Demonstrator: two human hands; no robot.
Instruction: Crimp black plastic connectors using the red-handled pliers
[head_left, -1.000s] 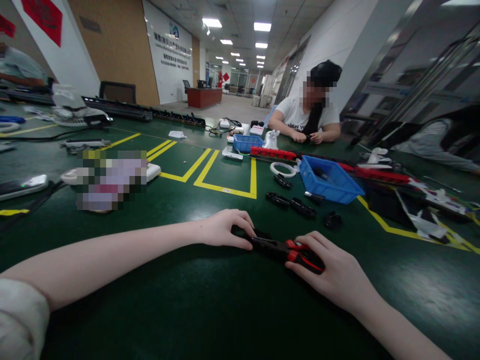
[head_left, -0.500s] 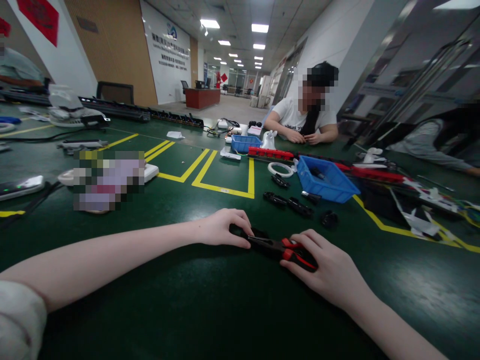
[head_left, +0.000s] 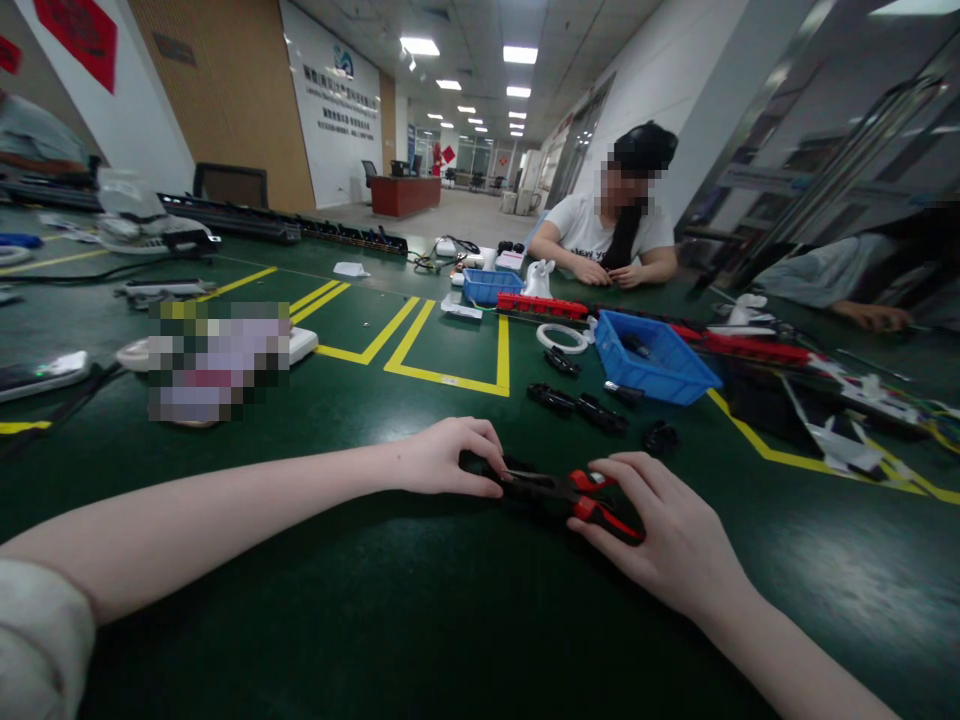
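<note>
Low over the green table point(head_left: 360, 620), my right hand point(head_left: 667, 515) is wrapped round the red and black handles of a pair of pliers point(head_left: 581, 484). Their long dark jaws point left, toward the fingertips of my left hand point(head_left: 446, 455). That hand is closed, thumb and fingers pinching a small black part point(head_left: 472, 462). Most of the part is hidden by the fingers and dark against the table, so its kind is unclear. The jaws reach the part, but whether they grip it cannot be made out.
Beyond my hands lie several black parts point(head_left: 600, 413), a blue bin point(head_left: 652, 360), a white ring point(head_left: 562, 339) and a red strip point(head_left: 544, 305). A phone point(head_left: 217, 370) lies at left. A person in a white shirt point(head_left: 607, 225) sits opposite; another person's hand point(head_left: 874, 316) rests at right.
My right hand has shifted slightly right with the pliers, and their handles look a little wider apart. My left hand has barely moved. The far-right person's arm has moved left.
</note>
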